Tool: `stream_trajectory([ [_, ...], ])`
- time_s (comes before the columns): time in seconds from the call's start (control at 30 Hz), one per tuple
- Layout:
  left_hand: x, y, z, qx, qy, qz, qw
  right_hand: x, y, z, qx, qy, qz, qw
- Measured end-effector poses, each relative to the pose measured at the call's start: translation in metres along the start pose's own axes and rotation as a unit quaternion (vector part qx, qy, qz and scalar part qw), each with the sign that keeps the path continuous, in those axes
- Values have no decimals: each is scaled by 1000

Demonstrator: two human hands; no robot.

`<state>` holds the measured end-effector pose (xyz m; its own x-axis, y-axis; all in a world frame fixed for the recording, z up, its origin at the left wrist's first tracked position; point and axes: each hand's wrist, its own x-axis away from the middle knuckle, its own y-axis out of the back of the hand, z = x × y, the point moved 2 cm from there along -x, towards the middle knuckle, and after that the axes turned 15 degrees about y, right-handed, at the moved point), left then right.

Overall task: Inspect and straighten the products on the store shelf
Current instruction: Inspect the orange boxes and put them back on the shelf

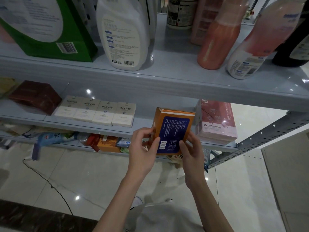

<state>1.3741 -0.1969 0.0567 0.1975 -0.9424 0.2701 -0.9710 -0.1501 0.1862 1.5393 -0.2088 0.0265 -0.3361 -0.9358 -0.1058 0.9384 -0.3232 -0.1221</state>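
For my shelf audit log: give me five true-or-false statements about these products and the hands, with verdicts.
The left hand and right hand both hold the orange box. True.
The orange box rests on a shelf. False: it is held in the air.
Four white boxes lie in a row. True.
The pink box lies left of them. False: right; the brown box lies left.
The white bottle lies flat. False: it stands upright.

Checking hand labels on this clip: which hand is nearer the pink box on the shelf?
Right. The right hand grips the orange box at its right edge, just left of the pink box; the left hand holds the opposite edge, farther away.
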Motion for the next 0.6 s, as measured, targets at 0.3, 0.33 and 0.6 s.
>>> stream_trajectory([
  [0.3,-7,-3,12,48,70,-15,996,0,-3,1,78,70,38,994],
  [0.33,-8,-3,12,57,71,-13,996,0,-4,1,89,76,47,992],
  [0.6,-13,3,12,84,92,-16,992,0,-6,8,32,70,85,993],
])
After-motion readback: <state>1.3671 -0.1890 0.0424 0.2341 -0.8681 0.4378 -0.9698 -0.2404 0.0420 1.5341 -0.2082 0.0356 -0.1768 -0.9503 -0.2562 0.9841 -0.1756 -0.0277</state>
